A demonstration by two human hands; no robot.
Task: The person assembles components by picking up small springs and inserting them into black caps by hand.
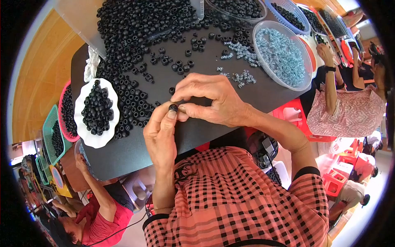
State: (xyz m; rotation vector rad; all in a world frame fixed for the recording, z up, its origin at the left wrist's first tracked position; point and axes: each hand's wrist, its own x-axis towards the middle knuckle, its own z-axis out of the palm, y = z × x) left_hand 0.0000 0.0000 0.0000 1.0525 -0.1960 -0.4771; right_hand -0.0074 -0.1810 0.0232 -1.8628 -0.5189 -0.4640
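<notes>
While pinching 1 black bead between thumb and forefinger of the left hand, just up-left of frame centre, holds it close left of the right hand. Near both hands alike, at the left thumb's end; too small to read a long axis. Cannot tell whether gripped by the right fingertips too.

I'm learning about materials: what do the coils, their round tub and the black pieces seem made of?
Coils: probably shiny metal, by their silvery-blue glints. Round tub: likely smooth plastic, by its translucent wall. Black pieces: perhaps semi-gloss plastic, by their soft highlights; rubber is possible.
</notes>
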